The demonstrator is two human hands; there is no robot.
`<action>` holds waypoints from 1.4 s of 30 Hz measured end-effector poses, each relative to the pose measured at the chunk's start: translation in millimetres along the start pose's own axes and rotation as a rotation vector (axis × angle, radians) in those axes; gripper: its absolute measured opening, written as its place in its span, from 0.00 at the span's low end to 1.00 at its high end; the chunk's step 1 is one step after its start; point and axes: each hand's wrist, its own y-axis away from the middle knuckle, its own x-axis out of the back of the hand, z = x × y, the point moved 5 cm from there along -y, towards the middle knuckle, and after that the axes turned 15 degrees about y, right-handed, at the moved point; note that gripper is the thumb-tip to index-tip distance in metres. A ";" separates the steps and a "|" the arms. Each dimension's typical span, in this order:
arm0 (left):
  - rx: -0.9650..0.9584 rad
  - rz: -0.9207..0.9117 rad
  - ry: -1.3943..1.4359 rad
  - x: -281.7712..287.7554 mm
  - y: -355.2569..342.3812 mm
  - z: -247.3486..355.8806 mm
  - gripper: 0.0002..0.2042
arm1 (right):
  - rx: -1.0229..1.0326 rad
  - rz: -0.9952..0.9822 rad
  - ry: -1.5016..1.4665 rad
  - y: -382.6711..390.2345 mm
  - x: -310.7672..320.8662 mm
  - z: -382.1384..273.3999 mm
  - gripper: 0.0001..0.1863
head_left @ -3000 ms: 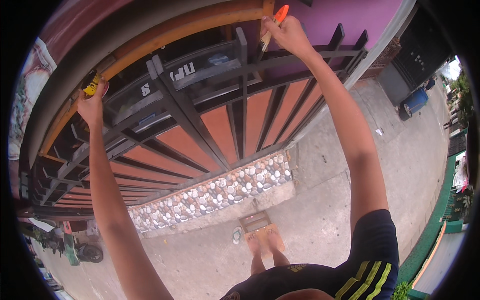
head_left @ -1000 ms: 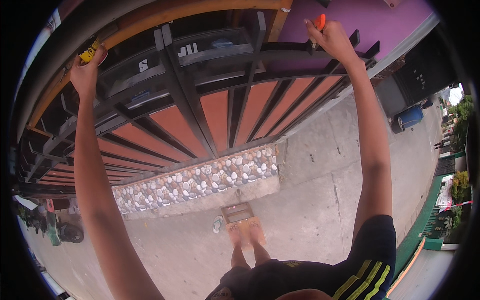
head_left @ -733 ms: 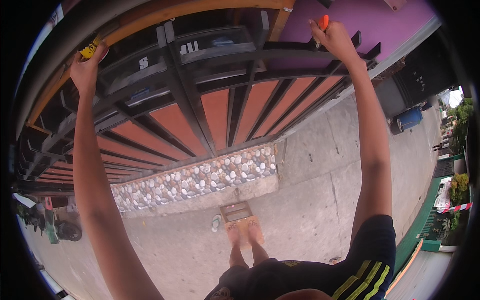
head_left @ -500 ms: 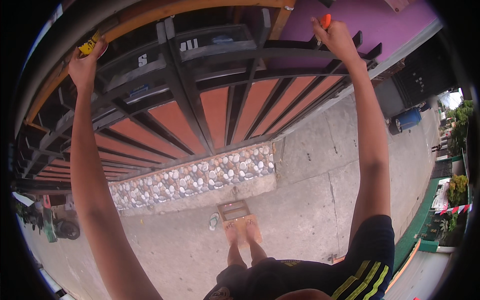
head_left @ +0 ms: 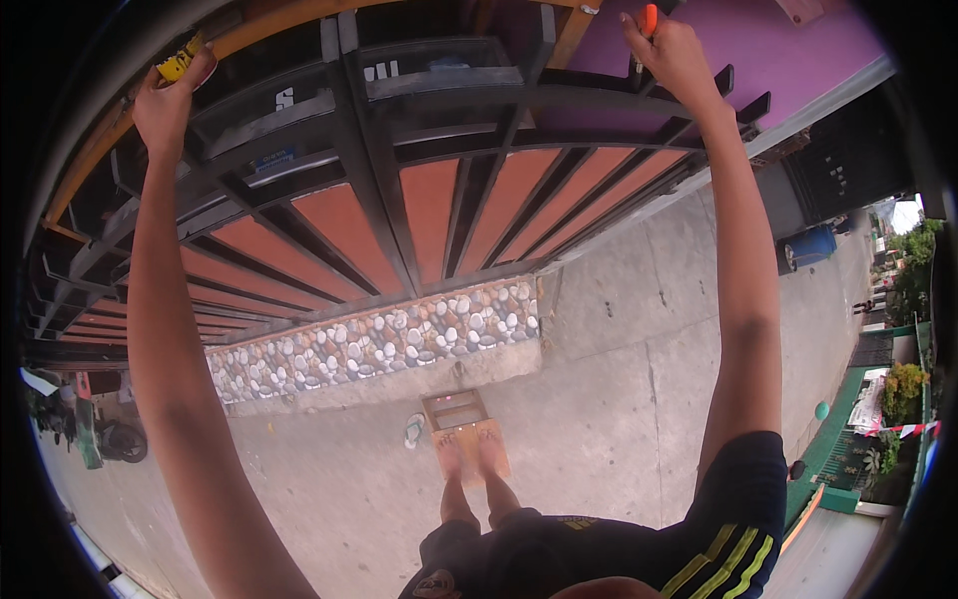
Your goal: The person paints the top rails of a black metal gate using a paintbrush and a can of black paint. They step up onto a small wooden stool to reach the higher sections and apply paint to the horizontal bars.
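Observation:
Both my arms reach up and forward to the top of a dark metal gate (head_left: 429, 97) with orange-brown panels. My left hand (head_left: 163, 115) is closed around a small yellow container with dark marks (head_left: 181, 62), beside the orange-brown beam (head_left: 264, 38). In my right hand (head_left: 677, 58) is a paintbrush with an orange handle (head_left: 650, 19), its tip pointing down near the purple wall (head_left: 768, 55). My fingers partly cover the brush, and its bristles are hard to make out. My bare feet (head_left: 469, 451) stand on a wooden stool (head_left: 502, 465).
A slipper (head_left: 414, 430) lies on the concrete ground (head_left: 619, 429) beside the stool. A pebble-patterned ledge (head_left: 379, 342) runs beneath the gate. At the right are a blue drum (head_left: 810, 247) and a green fence (head_left: 843, 439); a wheel (head_left: 124, 441) shows at the left.
The view has shifted slightly, with the stool and ledge a little further left. My right hand sits a little higher in the picture, the brush handle more upright. Both hands keep their hold.

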 end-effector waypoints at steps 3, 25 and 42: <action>-0.001 0.011 0.019 -3.2 3.3 4.8 0.43 | 0.114 0.007 0.220 -2.6 -7.5 -1.1 0.25; -0.015 0.031 -0.023 -2.6 -1.9 -10.9 0.40 | 0.159 0.059 0.123 -37.2 5.1 -5.8 0.13; -0.033 0.007 -0.025 0.1 -2.5 -5.5 0.40 | -0.092 0.137 -0.004 -28.5 63.0 0.3 0.20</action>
